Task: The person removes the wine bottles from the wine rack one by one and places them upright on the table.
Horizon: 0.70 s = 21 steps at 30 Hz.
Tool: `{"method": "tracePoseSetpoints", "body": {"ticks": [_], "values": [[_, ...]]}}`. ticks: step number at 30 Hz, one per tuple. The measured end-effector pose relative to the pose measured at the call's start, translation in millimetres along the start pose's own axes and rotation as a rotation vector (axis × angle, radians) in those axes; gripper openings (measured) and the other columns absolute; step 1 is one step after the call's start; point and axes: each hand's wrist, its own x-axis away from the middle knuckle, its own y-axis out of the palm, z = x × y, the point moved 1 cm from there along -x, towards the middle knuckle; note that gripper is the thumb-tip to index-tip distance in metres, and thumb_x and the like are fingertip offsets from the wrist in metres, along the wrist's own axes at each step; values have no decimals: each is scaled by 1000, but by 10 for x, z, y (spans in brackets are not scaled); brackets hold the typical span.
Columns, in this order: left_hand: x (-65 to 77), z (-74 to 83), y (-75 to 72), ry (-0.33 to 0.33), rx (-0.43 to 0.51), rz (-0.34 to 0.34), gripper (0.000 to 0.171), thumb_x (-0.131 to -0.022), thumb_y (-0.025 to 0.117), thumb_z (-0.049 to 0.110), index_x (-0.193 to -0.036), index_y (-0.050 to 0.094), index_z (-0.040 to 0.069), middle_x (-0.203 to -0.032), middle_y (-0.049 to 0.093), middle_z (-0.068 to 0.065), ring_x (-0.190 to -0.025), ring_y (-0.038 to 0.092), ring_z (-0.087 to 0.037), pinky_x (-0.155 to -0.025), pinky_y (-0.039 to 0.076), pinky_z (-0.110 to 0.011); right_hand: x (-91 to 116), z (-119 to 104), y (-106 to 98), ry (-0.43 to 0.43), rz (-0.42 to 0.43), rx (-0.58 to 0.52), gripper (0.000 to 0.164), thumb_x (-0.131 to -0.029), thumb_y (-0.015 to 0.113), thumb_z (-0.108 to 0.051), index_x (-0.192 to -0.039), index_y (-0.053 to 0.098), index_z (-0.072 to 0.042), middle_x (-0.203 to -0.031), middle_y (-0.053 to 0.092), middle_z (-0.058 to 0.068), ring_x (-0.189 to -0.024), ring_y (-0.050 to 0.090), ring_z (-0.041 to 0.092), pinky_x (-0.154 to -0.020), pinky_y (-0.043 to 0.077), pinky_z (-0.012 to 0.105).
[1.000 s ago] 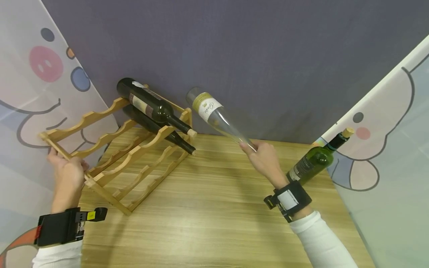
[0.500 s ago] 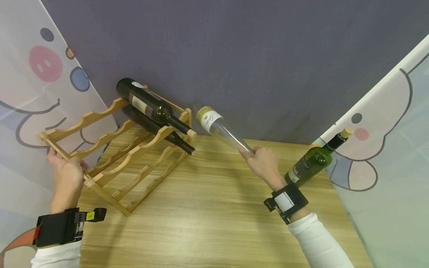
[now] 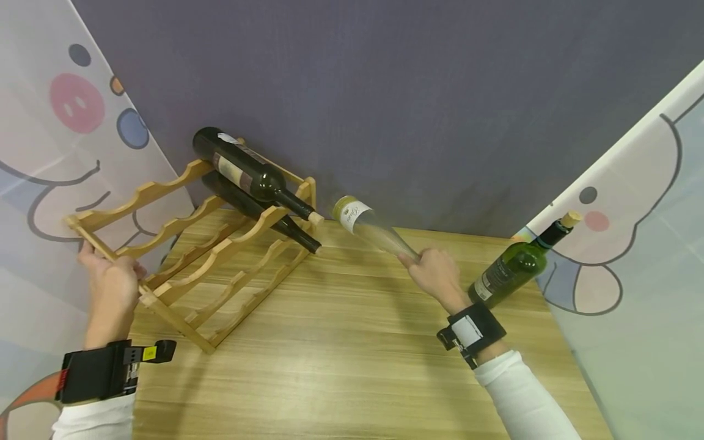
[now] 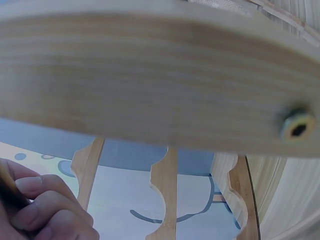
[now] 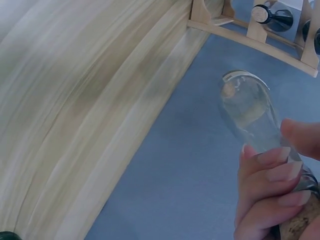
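Note:
My left hand [image 3: 112,281] grips the near left end of a wooden wine rack [image 3: 233,244], its curled fingers [image 4: 55,207] showing low in the left wrist view. Two dark wine bottles lie in the rack's far end: an upper bottle [image 3: 239,171] and a lower bottle [image 3: 294,234], both corks facing me. My right hand [image 3: 437,275] holds a clear glass wine bottle [image 3: 382,237] by its neck, base pointing up and left, apart from the rack. In the right wrist view, fingers wrap that neck near its cork [image 5: 300,220].
A corked green wine bottle [image 3: 508,272] stands upright on the wooden table [image 3: 330,366] at the right. Behind runs a grey-blue back wall [image 3: 418,122]. Cartoon-printed panels flank both sides, the left panel [image 3: 33,134] close to the rack.
The clear bottle's base has swung down and to the right, away from the back wall. My right hand has lowered slightly. The left hand and rack stay put.

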Motion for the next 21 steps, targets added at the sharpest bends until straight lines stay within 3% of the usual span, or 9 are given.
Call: {"method": "tracePoseSetpoints", "body": {"ticks": [8,16,21], "values": [[-9,3,9,17,39,9,81,-94,31,2,-155,-16,26,-81,43,4,-68,44,-8,-64,41,-14,-18,79,54,15,-31,20,52,-94,55,-51,-57,49,-14,-56,47,1,-52,47,20,-44,32,31],[1,-11,5,2,11,-5,78,-96,29,6,-154,-19,28,-93,38,1,-73,43,-7,-65,40,-15,-4,113,102,43,-48,19,53,-93,56,-52,-56,46,-15,-56,45,0,-51,45,19,-42,33,31],[-7,-13,-3,-9,19,-2,80,-96,30,5,-155,-19,28,-85,42,3,-70,44,-8,-64,40,-16,6,134,126,35,-35,26,55,-92,57,-52,-54,43,-16,-54,43,-1,-50,44,19,-42,33,32]]}}
